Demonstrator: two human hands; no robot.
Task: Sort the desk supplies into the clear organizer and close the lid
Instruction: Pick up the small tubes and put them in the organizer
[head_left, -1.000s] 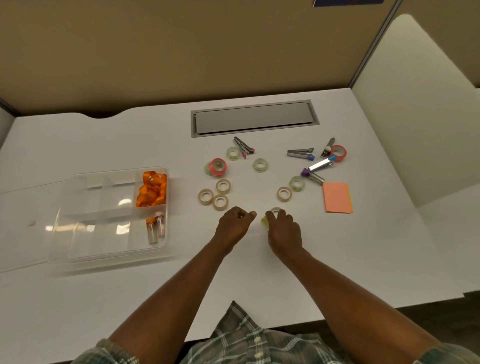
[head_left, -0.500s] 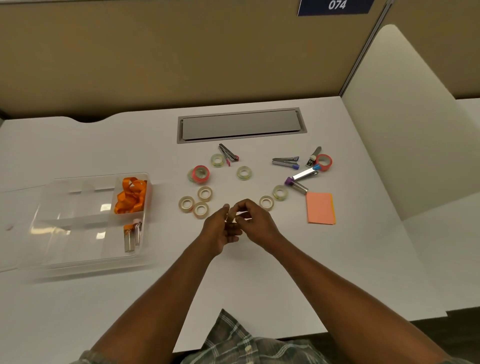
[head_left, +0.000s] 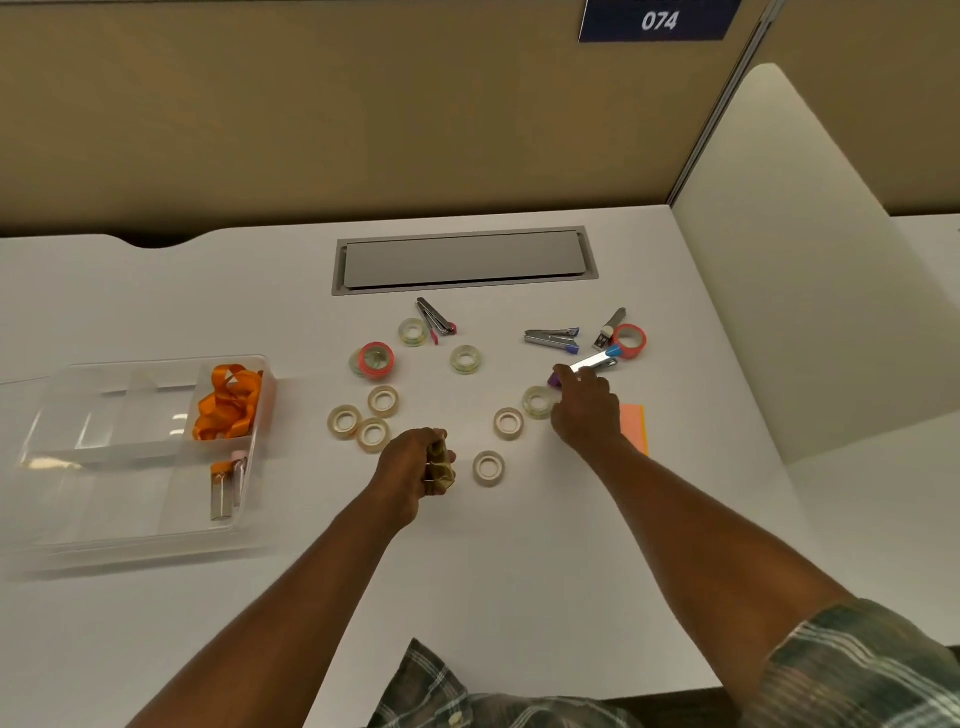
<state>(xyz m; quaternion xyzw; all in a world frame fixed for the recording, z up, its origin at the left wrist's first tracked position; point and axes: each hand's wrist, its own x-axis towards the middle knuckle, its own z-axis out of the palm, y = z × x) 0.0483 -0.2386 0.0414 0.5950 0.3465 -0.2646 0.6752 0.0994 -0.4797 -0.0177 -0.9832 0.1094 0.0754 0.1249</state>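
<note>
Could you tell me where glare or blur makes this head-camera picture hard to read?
In the head view, bright reflections streak the clear organizer, hiding some dividers; its near edge is smeared. The desk is evenly lit with faint shadows. Wide-angle distortion bends the back edge. The left hand and right hand stay fairly sharp.

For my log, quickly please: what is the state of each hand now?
Left hand: closed, holding tape rolls.
Right hand: reaching toward the purple-capped item; whether it grips anything cannot be told.
</note>
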